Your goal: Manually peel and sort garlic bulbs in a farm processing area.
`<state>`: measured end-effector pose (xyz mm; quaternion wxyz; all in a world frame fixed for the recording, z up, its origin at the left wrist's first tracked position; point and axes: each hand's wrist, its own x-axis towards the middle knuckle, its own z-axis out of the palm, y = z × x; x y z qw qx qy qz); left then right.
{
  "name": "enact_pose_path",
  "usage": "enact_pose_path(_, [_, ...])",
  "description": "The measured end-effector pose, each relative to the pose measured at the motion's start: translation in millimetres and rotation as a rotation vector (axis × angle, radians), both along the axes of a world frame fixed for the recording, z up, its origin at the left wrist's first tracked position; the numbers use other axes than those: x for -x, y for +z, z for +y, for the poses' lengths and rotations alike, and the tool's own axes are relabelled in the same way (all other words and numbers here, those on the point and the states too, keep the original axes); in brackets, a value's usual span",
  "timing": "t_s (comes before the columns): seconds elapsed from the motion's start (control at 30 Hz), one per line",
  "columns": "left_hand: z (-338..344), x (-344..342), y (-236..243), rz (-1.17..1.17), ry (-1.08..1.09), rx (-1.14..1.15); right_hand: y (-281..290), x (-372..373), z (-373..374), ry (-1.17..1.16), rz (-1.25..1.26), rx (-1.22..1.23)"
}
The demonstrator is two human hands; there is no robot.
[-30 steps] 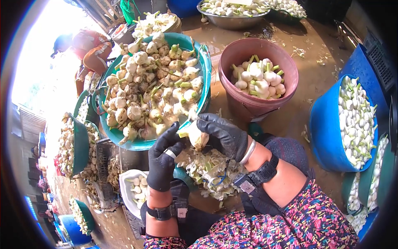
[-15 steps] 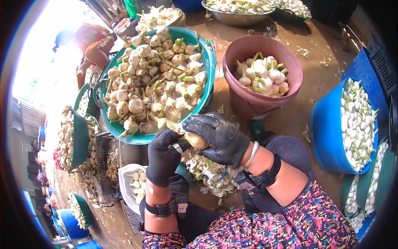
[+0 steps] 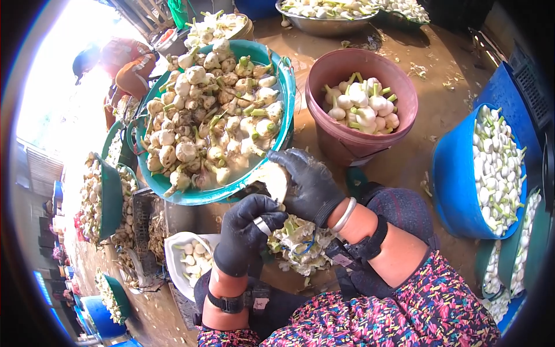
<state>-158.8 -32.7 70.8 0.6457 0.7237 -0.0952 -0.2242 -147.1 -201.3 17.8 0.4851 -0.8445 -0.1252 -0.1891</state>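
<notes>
My right hand (image 3: pixel 306 188), in a black glove, is closed around a pale garlic bulb (image 3: pixel 272 180) just in front of the big teal tub. My left hand (image 3: pixel 245 234), also gloved, has its fingers curled and pinched at the bulb's lower end; the fingertips are partly hidden. The teal tub (image 3: pixel 286 87) holds soiled bulbs in cloudy water. Beneath my hands lies a heap of papery peels (image 3: pixel 303 248). A white container (image 3: pixel 173 254) with pale bulbs stands left of my legs. A pink bucket (image 3: pixel 335 141) beyond my right hand holds whiter bulbs.
Blue tubs (image 3: pixel 448 179) of white bulbs stand at the right, a steel basin (image 3: pixel 326 26) at the back. Green tubs (image 3: pixel 110 202) and a dark crate (image 3: pixel 144 225) of garlic line the left, where another person (image 3: pixel 130 75) bends over. Scraps litter the wet floor (image 3: pixel 439 63).
The bulb has turned more upright in my right hand. My left hand has come down and rightward to its lower end, fingers more curled.
</notes>
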Motion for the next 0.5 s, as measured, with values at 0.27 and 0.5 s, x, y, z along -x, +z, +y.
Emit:
enact_pose_path(0.27, [31,-25,-8,-0.001,0.236,0.268,9,-1,-3,0.564,0.760,-1.104])
enact_pose_path(0.5, [23,-24,-27,0.122,0.244,0.347,10,3,8,0.381,0.743,-1.275])
